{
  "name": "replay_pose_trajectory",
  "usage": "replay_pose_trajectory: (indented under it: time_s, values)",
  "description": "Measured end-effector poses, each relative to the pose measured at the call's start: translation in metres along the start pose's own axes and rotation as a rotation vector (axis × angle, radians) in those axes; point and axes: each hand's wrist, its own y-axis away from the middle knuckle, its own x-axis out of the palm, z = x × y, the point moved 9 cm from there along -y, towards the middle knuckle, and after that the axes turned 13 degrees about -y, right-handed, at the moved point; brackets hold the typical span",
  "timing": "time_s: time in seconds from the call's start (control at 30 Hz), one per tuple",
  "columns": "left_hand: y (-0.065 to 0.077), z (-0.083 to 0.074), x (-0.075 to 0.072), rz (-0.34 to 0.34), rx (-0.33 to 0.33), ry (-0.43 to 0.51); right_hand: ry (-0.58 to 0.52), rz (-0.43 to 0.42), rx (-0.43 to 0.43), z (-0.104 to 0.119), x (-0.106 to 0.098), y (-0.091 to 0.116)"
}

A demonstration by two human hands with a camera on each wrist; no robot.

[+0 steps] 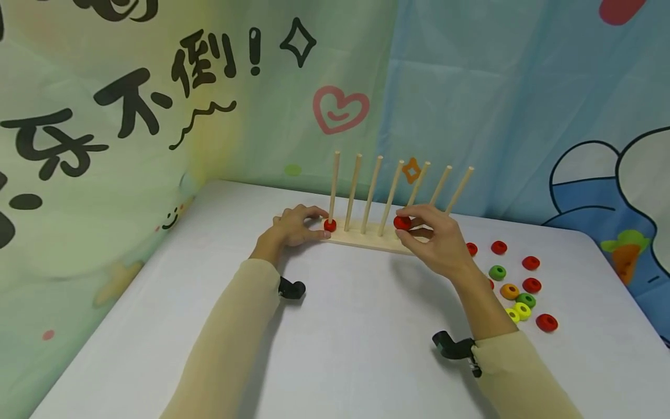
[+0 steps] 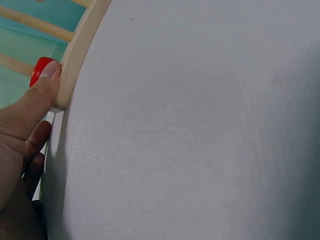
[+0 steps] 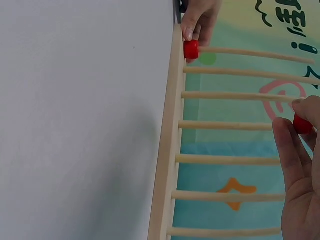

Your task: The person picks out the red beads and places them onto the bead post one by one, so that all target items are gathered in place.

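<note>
A wooden peg rack (image 1: 366, 237) with several upright pegs stands toward the back of the table. One red bead (image 1: 330, 225) sits at the foot of its leftmost peg. My left hand (image 1: 298, 226) grips that end of the rack, thumb in front and fingers behind, with the thumb tip right at the bead in the left wrist view. My right hand (image 1: 437, 241) pinches another red bead (image 1: 402, 223) between thumb and fingertips. In the right wrist view this held bead (image 3: 302, 124) is up beside the pegs, well above the base.
Right of the rack, loose beads lie scattered: several red ones (image 1: 531, 263), green ones (image 1: 497, 272), an orange one (image 1: 510, 291) and yellow ones (image 1: 521, 311). A printed cloth (image 1: 455, 75) hangs behind the white table (image 1: 356, 349).
</note>
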Motion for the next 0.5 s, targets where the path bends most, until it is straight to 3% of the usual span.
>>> replay_pose_trajectory:
  time_s: [0.33,0.5]
  values:
    - [0.000,-0.001,0.001,0.006,-0.019,0.011,-0.079,0.035,0.012,-0.001,0.018,-0.010]
    - [0.002,-0.002,0.000,-0.002,-0.015,0.017,-0.064,0.053,0.000,0.004,0.027,-0.018]
